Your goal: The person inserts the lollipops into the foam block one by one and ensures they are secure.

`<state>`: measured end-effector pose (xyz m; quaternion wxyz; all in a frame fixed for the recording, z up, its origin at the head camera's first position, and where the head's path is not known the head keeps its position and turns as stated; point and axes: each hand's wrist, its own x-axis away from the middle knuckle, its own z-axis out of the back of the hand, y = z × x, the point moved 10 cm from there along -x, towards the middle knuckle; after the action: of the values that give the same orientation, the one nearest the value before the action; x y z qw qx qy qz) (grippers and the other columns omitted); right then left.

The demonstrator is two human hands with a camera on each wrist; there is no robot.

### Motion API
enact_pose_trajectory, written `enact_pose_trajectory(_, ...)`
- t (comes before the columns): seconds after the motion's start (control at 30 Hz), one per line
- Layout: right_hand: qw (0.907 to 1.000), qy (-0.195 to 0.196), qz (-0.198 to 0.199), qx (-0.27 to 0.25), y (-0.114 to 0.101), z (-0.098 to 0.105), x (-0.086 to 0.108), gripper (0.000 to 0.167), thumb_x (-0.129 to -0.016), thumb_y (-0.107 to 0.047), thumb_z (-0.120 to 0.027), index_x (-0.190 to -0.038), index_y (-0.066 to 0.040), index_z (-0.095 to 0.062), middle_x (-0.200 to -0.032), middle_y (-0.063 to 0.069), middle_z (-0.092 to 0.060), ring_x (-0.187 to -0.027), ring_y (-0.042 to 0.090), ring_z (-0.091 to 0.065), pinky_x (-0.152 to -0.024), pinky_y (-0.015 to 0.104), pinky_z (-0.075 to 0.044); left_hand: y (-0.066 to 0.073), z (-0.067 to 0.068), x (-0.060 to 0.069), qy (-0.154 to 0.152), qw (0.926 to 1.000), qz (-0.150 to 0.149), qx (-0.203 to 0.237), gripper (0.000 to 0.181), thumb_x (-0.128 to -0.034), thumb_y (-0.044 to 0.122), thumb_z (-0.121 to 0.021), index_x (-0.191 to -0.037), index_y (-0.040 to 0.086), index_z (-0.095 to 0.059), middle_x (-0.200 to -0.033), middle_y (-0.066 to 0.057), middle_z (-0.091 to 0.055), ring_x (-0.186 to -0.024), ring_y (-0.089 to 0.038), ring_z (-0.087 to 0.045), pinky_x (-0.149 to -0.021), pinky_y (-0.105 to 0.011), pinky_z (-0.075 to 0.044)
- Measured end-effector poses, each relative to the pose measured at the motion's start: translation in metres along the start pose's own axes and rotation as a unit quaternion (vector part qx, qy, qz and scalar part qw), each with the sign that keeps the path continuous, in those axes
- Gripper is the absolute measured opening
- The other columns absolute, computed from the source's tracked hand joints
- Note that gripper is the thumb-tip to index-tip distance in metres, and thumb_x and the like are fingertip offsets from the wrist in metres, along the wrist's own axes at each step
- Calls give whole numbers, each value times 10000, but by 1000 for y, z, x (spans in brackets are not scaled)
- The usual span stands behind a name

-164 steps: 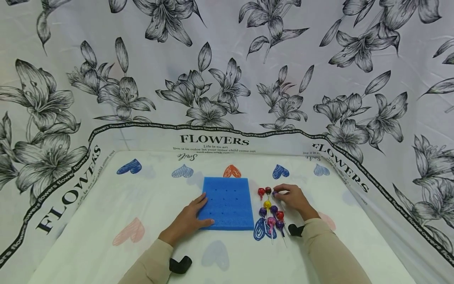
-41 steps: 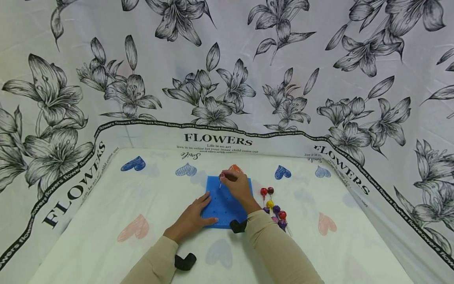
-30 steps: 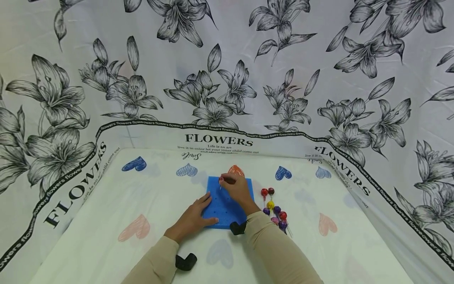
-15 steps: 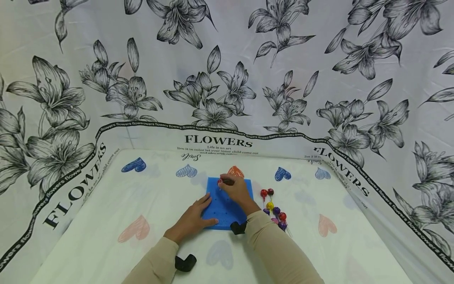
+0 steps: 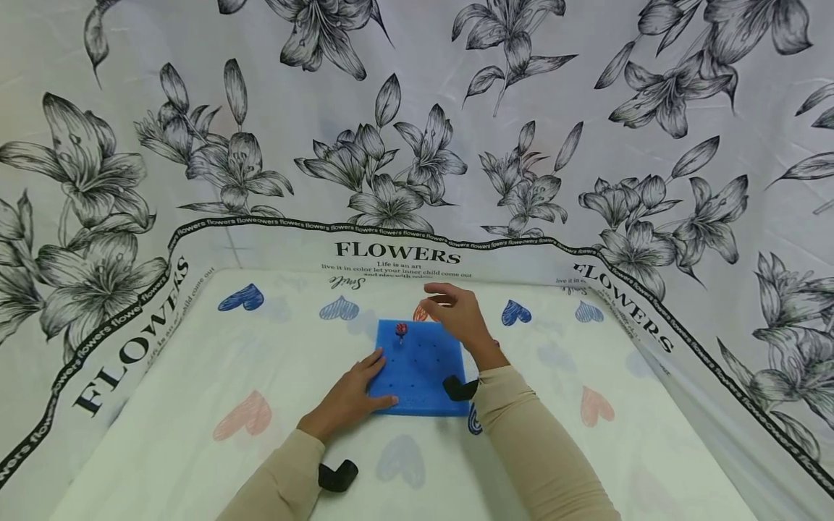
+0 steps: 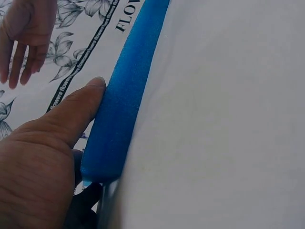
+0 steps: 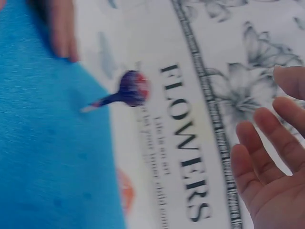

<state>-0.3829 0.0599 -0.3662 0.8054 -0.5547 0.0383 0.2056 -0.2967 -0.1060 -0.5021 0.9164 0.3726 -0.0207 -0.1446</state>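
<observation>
A blue foam block [image 5: 423,376] with small holes lies flat on the table. In its far left part stands a lollipop [image 5: 400,330], stick down in the foam; the right wrist view shows its wrapped red and dark blue head. My left hand [image 5: 347,396] rests against the block's left side, thumb and fingers extended; the left wrist view shows the thumb [image 6: 78,107] lying on the foam [image 6: 119,90]. Above the block's far right corner hangs my right hand [image 5: 460,315], holding nothing, its fingers [image 7: 286,143] loosely bent and apart from the lollipop.
My right forearm [image 5: 541,441] hides the lollipops that lay right of the block; only a speck of red shows past the wrist. A white cloth [image 5: 293,325] printed with hearts covers the table, and a flower-printed curtain [image 5: 404,181] rises behind it.
My right hand took a lollipop from the group at right, brought it over the foam and pushed its stick in. It has now let go and moved up and right. The left hand stays put.
</observation>
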Motion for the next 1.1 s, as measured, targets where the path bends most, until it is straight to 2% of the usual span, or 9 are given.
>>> enact_pose_trajectory(0.1, 9995, -84, 248, -171, -26, 12, 3, 370, -920, -144, -683, -1265, -25, -625, -1248, 137, -607, -1091, 289, -600, -890, 402, -502, 0, 1, 0, 16, 10000, -14, 48, 887, -802, 508, -744, -1474, 49, -390, -1573, -32, -236, -1407, -352, -225, -1076, -517, -284)
enact_pose_trajectory(0.27, 9954, 13, 952, -103, -76, 34, 16, 337, -918, -30, -654, -1232, 81, -602, -1231, 229, -593, -1092, 381, -579, -899, 430, -496, 0, 1, 0, 11, 9999, -18, 114, 890, -799, 504, -749, -1475, 51, -389, -1574, -27, -233, -1405, -367, -219, -1077, -525, -279)
enact_pose_trajectory(0.43, 9879, 190, 1527, -185, -99, 57, 28, 334, -898, 65, -632, -1220, 135, -578, -1222, 279, -575, -1090, 437, -553, -897, 470, -486, 1, 1, 1, 6, 9999, -21, 129, 888, -799, 501, -751, -1475, 52, -390, -1573, -29, -235, -1403, -375, -223, -1071, -533, -285)
enact_pose_trajectory(0.6, 9846, 288, 1711, -221, -104, 76, 37, 335, -896, 83, -623, -1223, 138, -574, -1219, 293, -565, -1090, 454, -542, -886, 400, -498, 2, 2, 1, 21, 9999, -27, 99, 877, -803, 482, -756, -1474, 52, -391, -1573, -31, -236, -1403, -373, -223, -1073, -529, -285)
enact_pose_trajectory(0.77, 9838, 414, 1743, -109, -102, 92, 45, 343, -899, 72, -627, -1234, 123, -576, -1225, 298, -560, -1099, 443, -540, -916, 448, -475, 2, 2, 1, 15, 9999, -69, 91, 877, -808, 476, -754, -1476, 47, -384, -1574, -38, -231, -1403, -372, -225, -1071, -528, -290)
enact_pose_trajectory(0.93, 9855, 607, 1585, -87, -86, 108, 50, 354, -905, 45, -635, -1250, 101, -580, -1219, 265, -578, -1080, 424, -554, -856, 326, -514, 3, 1, 2, 8, 9999, -98, 118, 875, -810, 477, -751, -1473, 38, -386, -1573, -41, -236, -1402, -376, -222, -1072, -531, -285)
enact_pose_trajectory(1.1, 9881, 827, 1286, -150, -61, 122, 51, 367, -911, -8, -655, -1263, 72, -589, -1210, 180, -610, -1035, 298, -608, -827, 261, -510, 4, 2, 2, 8, 9999, -77, 128, 876, -810, 480, -750, -1473, 39, -386, -1572, -43, -237, -1403, -377, -220, -1073, -533, -281)
